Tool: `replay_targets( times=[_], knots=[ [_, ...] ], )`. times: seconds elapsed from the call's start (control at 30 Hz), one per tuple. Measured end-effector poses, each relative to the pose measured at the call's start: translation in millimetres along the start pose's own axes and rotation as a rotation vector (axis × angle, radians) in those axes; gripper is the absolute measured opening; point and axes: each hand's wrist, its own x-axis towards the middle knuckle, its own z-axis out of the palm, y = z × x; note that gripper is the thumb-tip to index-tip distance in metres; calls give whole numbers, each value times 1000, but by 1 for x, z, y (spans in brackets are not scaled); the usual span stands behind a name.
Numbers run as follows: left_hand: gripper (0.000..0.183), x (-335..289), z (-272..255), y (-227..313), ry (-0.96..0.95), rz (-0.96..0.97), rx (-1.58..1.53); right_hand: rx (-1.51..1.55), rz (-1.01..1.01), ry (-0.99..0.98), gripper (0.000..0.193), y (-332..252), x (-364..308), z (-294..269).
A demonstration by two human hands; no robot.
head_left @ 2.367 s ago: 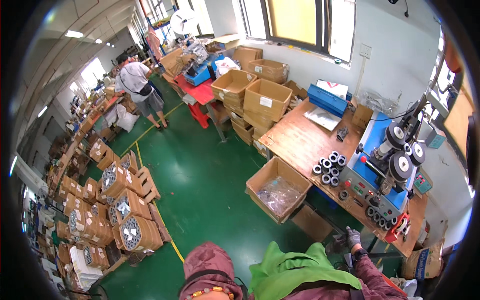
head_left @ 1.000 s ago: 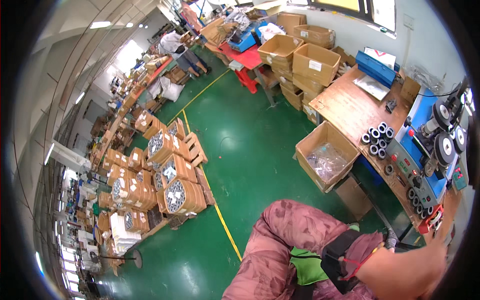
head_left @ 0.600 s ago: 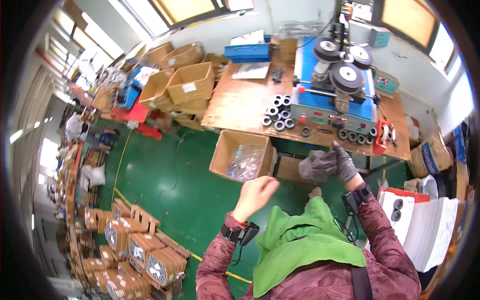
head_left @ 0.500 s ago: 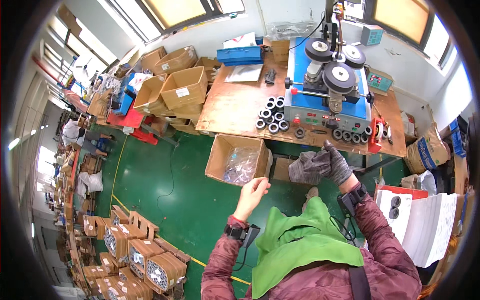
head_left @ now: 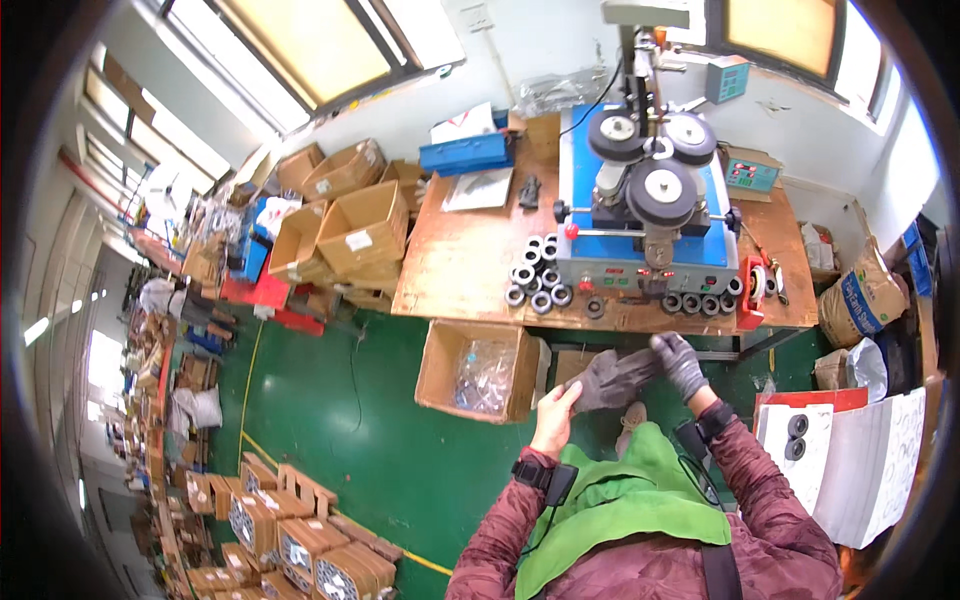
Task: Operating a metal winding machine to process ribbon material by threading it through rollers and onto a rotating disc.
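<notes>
My right hand (head_left: 683, 370) wears a dark grey knit glove, and its fingers close on one end of a loose grey glove (head_left: 612, 380). That glove stretches leftward in front of the workbench edge. Bare, my left hand (head_left: 553, 418) meets the loose glove's other end with thumb and fingers closed at its edge; the exact grip is partly hidden. Left of my hands stands an open cardboard box (head_left: 428, 375) with clear plastic bags (head_left: 485, 380) inside. A green apron (head_left: 620, 510) covers my front.
On the wooden workbench (head_left: 450, 250) are a blue machine with black wheels (head_left: 663, 193), several black rings (head_left: 540, 275), a blue case (head_left: 465, 153) and a red tape dispenser (head_left: 750, 290). White foam sheets (head_left: 850, 460) stand at right. Cartons (head_left: 365, 225) pile up left; a person (head_left: 185, 302) is far left.
My left hand has moved right and up to the loose glove, which it was apart from before. My right hand, still on that glove, is slightly lower in view. The view has shifted.
</notes>
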Motion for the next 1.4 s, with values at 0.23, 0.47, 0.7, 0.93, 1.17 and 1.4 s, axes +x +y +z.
replay_targets(
  times=[0.23,0.47,0.7,0.93,1.17,1.4],
  knots=[
    [13,34,15,-44,235,-133,165,-621,-253,-580,49,-35,-29,6],
    [15,68,60,-48,193,-224,392,-653,-178,-557,42,-24,-2,-4],
    [19,98,69,-27,33,-612,360,-720,-246,-580,30,-17,21,-5],
    [21,140,73,-15,-96,-361,-465,-647,-454,-612,24,-22,36,-25],
    [33,162,43,-67,17,125,175,-535,-739,-603,20,-34,61,-15],
    [43,127,125,6,-111,-244,-128,-249,-665,-634,20,-29,59,-21]
  ],
)
